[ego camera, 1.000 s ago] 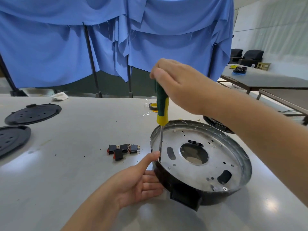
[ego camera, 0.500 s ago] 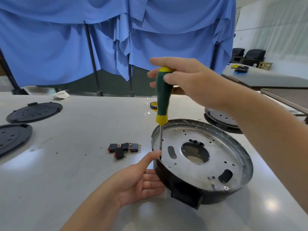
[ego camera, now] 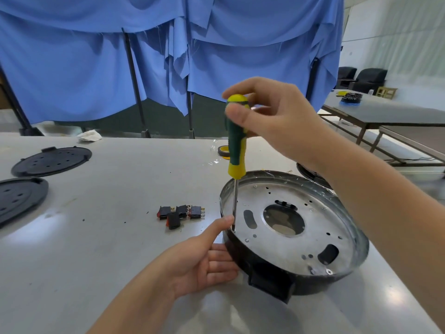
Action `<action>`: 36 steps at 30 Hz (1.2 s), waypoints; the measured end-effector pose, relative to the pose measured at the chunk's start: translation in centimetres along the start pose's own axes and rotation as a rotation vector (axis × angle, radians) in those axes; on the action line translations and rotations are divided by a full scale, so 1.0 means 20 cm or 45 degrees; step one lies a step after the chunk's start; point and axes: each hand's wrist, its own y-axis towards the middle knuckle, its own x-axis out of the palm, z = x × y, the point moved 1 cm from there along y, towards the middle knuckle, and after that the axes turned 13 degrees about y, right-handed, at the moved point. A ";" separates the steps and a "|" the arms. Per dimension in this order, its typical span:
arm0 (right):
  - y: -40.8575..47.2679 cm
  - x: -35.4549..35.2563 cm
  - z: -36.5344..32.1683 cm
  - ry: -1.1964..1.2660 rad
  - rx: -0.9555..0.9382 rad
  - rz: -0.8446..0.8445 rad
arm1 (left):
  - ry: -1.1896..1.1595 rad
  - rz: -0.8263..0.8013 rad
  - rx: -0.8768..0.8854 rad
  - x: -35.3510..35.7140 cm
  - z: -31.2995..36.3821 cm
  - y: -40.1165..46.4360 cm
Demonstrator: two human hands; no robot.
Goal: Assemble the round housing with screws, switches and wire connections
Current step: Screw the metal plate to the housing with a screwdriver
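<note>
The round housing (ego camera: 337, 225), a black shell with a silver metal plate inside, lies on the grey table (ego camera: 108, 237) at the right. My right hand (ego camera: 272, 119) grips the top of a green and yellow screwdriver (ego camera: 236, 141); it stands upright with its tip on the plate near the left rim. My left hand (ego camera: 199, 259) rests against the housing's left side, thumb up beside the screwdriver shaft. Several black rocker switches (ego camera: 180, 213) lie in a cluster left of the housing.
Two black round covers (ego camera: 51, 161) (ego camera: 16, 198) lie at the far left. A roll of yellow and black tape (ego camera: 224, 151) sits behind the screwdriver. Another round part (ego camera: 310, 173) shows behind my right forearm. Blue cloth hangs at the back.
My right hand has shifted from covering the handle to gripping its top with the fingertips. The screwdriver tip stays at the same spot and my left hand has not moved.
</note>
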 end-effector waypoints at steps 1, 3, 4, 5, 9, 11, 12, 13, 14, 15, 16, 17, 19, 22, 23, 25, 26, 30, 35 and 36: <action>-0.01 0.00 0.00 -0.187 -0.077 0.069 | 0.002 -0.001 0.003 0.00 0.00 0.00; -0.02 0.01 0.01 -0.535 -0.157 0.157 | 0.004 0.002 0.007 0.00 0.00 0.00; -0.02 0.02 0.02 -0.628 -0.136 0.158 | 0.006 0.003 0.007 0.00 0.00 0.00; -0.03 0.03 0.02 -0.655 -0.084 0.117 | 0.010 0.000 0.008 0.00 0.00 0.00; -0.06 0.01 0.01 0.108 0.249 -0.066 | 0.026 -0.034 -0.008 0.00 0.01 -0.01; -0.08 -0.01 0.00 0.322 0.258 -0.095 | 0.055 -0.065 -0.017 -0.01 0.02 -0.02; -0.09 -0.02 0.00 0.332 0.224 -0.088 | 0.088 -0.086 -0.024 -0.01 0.02 -0.02; -0.10 -0.03 0.00 0.332 0.197 -0.081 | 0.134 -0.113 -0.031 -0.01 0.02 -0.02; -0.11 -0.03 0.01 0.336 0.179 -0.075 | 0.187 -0.145 -0.040 -0.01 0.01 -0.03; -0.12 -0.04 0.01 0.350 0.169 -0.079 | 0.243 -0.177 -0.050 -0.01 0.01 -0.03; -0.14 -0.04 0.02 0.368 0.164 -0.089 | 0.305 -0.211 -0.061 -0.01 0.01 -0.04; -0.15 -0.05 0.02 0.395 0.164 -0.105 | 0.374 -0.244 -0.072 0.00 0.01 -0.04; -0.17 -0.05 0.02 0.446 0.170 -0.131 | 0.511 -0.277 -0.088 0.01 0.00 -0.05; -0.20 -0.05 0.03 0.472 0.156 -0.110 | 0.635 -0.210 -0.090 0.00 0.01 -0.06; -0.21 -0.06 0.04 0.469 0.146 -0.092 | 0.662 -0.165 -0.077 0.00 0.01 -0.06; -0.22 -0.06 0.05 0.466 0.129 -0.070 | 0.718 -0.049 -0.013 -0.01 0.03 -0.08; -0.22 -0.06 0.06 0.455 0.121 -0.066 | 0.738 0.020 0.033 -0.01 0.04 -0.09; -0.23 -0.05 0.08 0.310 0.025 -0.005 | 0.760 0.420 0.294 0.00 0.09 -0.13; -0.24 -0.01 0.10 -0.067 -0.167 0.261 | 0.760 0.833 0.877 0.04 0.11 -0.17; -0.25 0.01 0.11 -0.095 -0.184 0.291 | 0.758 0.824 0.947 0.06 0.12 -0.18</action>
